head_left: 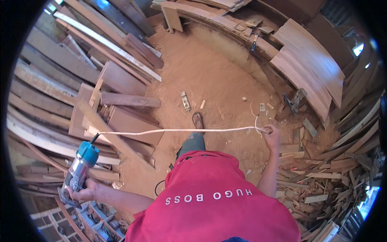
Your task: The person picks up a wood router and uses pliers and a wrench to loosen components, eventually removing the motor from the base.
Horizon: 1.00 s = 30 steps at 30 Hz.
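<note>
Out at the left of the view, the left forearm [121,201] reaches sideways from the red shirt [209,181], almost level, and look at that grip! The left hand [84,191] has its fingers curled around the lower body of a teal-and-silver power tool [82,163], close by its dark base plate [68,198]. The tool leans, its teal end up and tipped towards the middle, with boards [48,84] stacked beyond it.

Across to the right side now: the right forearm [269,173] points away from the body, elbow bent, and the right hand [272,135] is drawn in small, fingers closed in a pinch on the pale cord [177,130] (exactly how each fingertip sits is too small to tell). What a line that cord makes, running nearly straight from the tool's teal end, passing above one sandalled foot [197,119], right over to the pinching fingers, where it curls into a little loop!

Beyond the foot, on the dusty floor [209,72], lies a power strip [185,101]; near the right forearm, scrap wood [322,189] spreads in a heap.
</note>
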Each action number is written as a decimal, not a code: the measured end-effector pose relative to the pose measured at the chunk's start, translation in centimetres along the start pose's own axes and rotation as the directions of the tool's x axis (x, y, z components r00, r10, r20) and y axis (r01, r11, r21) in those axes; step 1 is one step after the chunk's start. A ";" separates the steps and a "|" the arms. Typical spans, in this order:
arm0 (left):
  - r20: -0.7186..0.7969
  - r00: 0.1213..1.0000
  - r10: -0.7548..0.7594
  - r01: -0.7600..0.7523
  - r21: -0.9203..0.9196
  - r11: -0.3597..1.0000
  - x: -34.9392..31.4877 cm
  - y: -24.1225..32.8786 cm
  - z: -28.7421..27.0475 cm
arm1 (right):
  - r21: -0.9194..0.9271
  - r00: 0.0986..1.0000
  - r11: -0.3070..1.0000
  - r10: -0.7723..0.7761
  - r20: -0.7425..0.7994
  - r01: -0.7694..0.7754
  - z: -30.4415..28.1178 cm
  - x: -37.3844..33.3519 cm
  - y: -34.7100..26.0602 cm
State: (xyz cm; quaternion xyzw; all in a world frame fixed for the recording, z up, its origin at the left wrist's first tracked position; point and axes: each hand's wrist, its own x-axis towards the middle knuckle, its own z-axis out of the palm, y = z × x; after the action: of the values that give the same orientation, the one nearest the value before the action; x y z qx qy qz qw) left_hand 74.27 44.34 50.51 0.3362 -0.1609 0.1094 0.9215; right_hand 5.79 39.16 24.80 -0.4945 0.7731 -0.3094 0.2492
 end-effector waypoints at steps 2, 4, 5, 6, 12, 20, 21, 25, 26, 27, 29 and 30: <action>0.027 1.000 0.002 -0.004 0.071 0.997 -1.3 -4.6 3.0 | -0.060 0.999 0.998 -0.006 -0.047 0.003 2.6 2.7 -0.3; 0.277 0.961 -0.001 -0.046 0.163 0.986 -2.1 -9.7 5.6 | -0.008 0.993 1.000 -0.026 -0.116 0.025 5.5 5.7 -1.9; 0.388 0.919 0.070 -0.171 0.233 0.957 -1.7 -12.7 6.1 | 0.079 0.991 0.996 -0.030 -0.133 0.041 6.7 7.3 -3.0; 0.379 0.924 -0.047 -0.059 0.264 0.963 -4.9 -15.0 8.7 | 0.131 0.988 0.989 -0.048 -0.150 0.068 7.7 9.2 -4.4; 0.607 0.459 -0.649 0.168 0.658 0.734 -15.4 -26.1 19.3 | 0.472 0.967 0.860 0.249 -0.051 -0.197 10.4 18.2 -14.2; 0.858 -0.029 -0.513 0.065 0.514 0.855 -24.2 -37.5 29.0 | 0.947 0.935 0.216 0.315 0.162 -0.237 12.5 26.2 -26.2; 0.895 -0.041 -0.445 0.014 0.446 0.895 -25.2 -38.8 30.1 | 0.955 0.955 0.151 0.194 0.224 -0.254 12.5 27.6 -27.2; 0.884 -0.136 -0.447 0.049 0.457 0.888 -28.7 -43.8 33.8 | 0.945 0.948 -0.119 -0.128 0.291 -0.306 15.3 33.8 -29.9; 0.865 -0.166 -0.474 0.120 0.495 0.861 -29.7 -45.0 35.0 | 0.938 0.936 -0.102 -0.165 0.311 -0.330 16.3 35.4 -30.5; 0.859 -0.198 -0.473 0.087 0.496 0.864 -30.7 -46.6 36.3 | 0.933 0.923 -0.082 -0.203 0.328 -0.350 17.3 37.1 -31.0; 0.842 -0.252 -0.477 0.028 0.499 0.866 -32.2 -49.2 39.7 | 0.926 0.879 0.022 -0.310 0.364 -0.376 19.1 41.5 -32.5; 0.830 -0.276 -0.485 0.003 0.505 0.863 -32.9 -50.7 41.3 | 0.919 0.843 0.109 -0.369 0.392 -0.379 20.2 44.0 -33.1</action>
State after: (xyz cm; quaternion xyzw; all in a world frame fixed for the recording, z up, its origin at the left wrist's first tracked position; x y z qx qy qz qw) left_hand 50.38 -23.77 38.56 0.4575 -0.7160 -0.3638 0.3817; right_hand 22.92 -16.48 31.51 -0.2589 0.2589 -0.5899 0.7197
